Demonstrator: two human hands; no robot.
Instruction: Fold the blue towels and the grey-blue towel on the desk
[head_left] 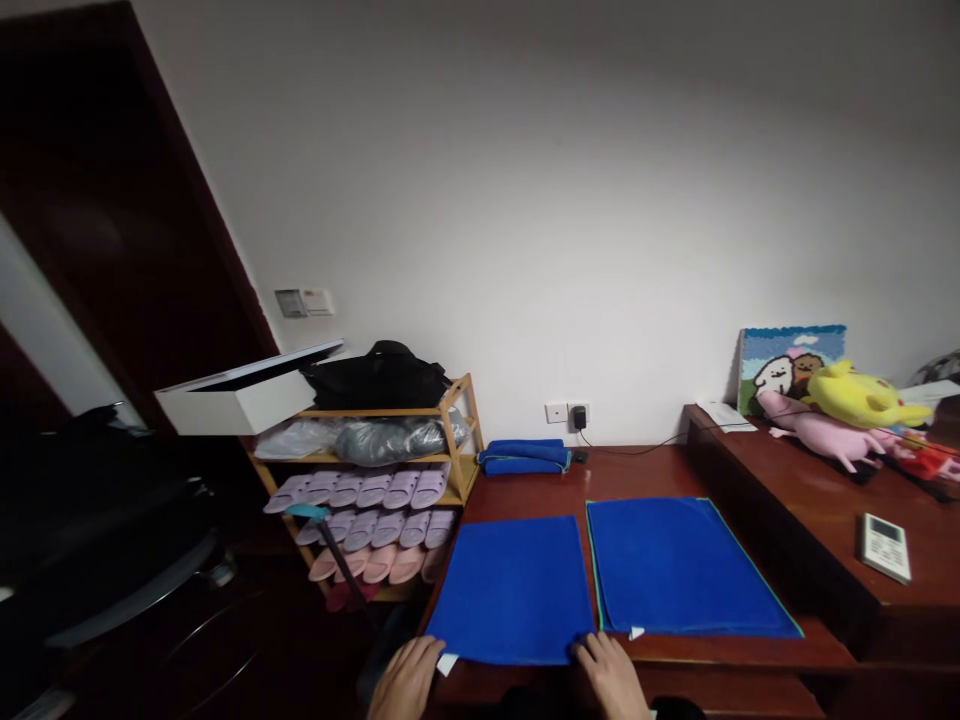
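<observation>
A blue cloth [517,590] lies flat near the front edge of the table, with a small white tag at its near left corner. My left hand [407,677] is closed on that corner beside the tag. At the near right corner, my right hand [609,675] has its fingers closed on the cloth's edge. The fingertips of both hands are partly hidden at the hem. To the right lies a second blue cloth [682,568] with green edging, also flat and apart from my right hand. Farther back, a rolled or folded blue cloth [525,457] rests by the wall.
Left of the table stands a wooden rack [457,440] with slippers [401,489], a black bag [379,378] and a white box [232,405]. A raised surface [817,520] on the right holds plush toys [862,397] and a white remote [886,547]. A plugged-in charger [578,418] trails a cable.
</observation>
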